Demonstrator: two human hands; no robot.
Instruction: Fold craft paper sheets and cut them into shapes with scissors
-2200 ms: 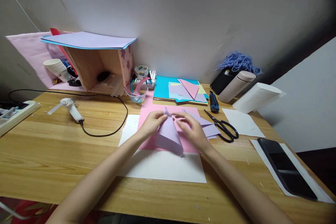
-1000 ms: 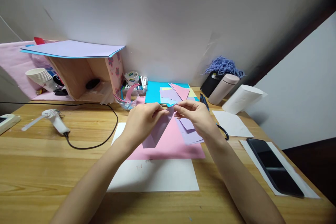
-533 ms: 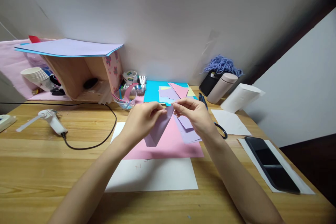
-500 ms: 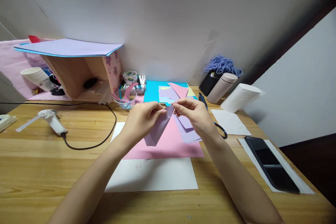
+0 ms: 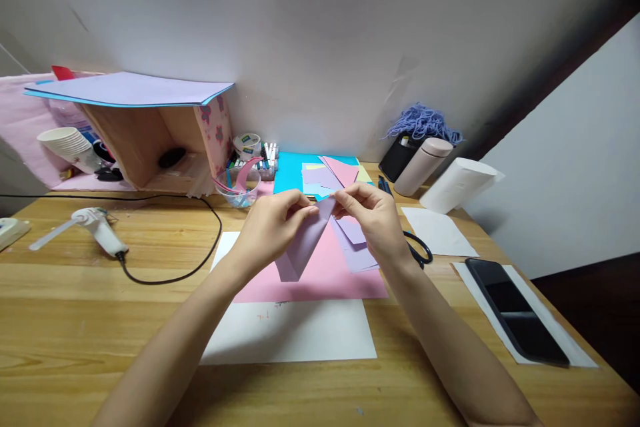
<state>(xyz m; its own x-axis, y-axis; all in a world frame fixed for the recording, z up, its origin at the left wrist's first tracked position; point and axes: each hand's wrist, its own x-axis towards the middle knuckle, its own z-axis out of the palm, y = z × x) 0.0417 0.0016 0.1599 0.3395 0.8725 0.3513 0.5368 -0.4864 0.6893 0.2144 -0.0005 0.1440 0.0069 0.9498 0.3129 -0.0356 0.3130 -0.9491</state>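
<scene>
A folded piece of purple paper (image 5: 306, 244) is held up between both hands, above a pink sheet (image 5: 320, 285). My left hand (image 5: 274, 227) pinches its upper left edge between thumb and fingers. At the top corner, my right hand (image 5: 369, 215) grips the paper with thumb and fingertips. Under the pink sheet lies a white sheet (image 5: 295, 333) with small red and dark marks. More purple paper pieces (image 5: 361, 257) rest beside and partly beneath my right hand. Black-handled scissors (image 5: 421, 250) show past my right wrist, partly hidden.
At the left lies a white glue gun (image 5: 103, 230) with its cord (image 5: 175, 280) looping across the table. A box (image 5: 215, 137), a plastic cup (image 5: 240, 190) and a blue sheet (image 5: 287, 170) stand behind. To the right are a bottle (image 5: 423, 167), a paper roll (image 5: 457, 185) and a phone (image 5: 515, 310).
My right hand has shifted slightly up and left along the paper's top corner. The paper has tilted a little; my left hand keeps its pinch. More of the scissor handle shows.
</scene>
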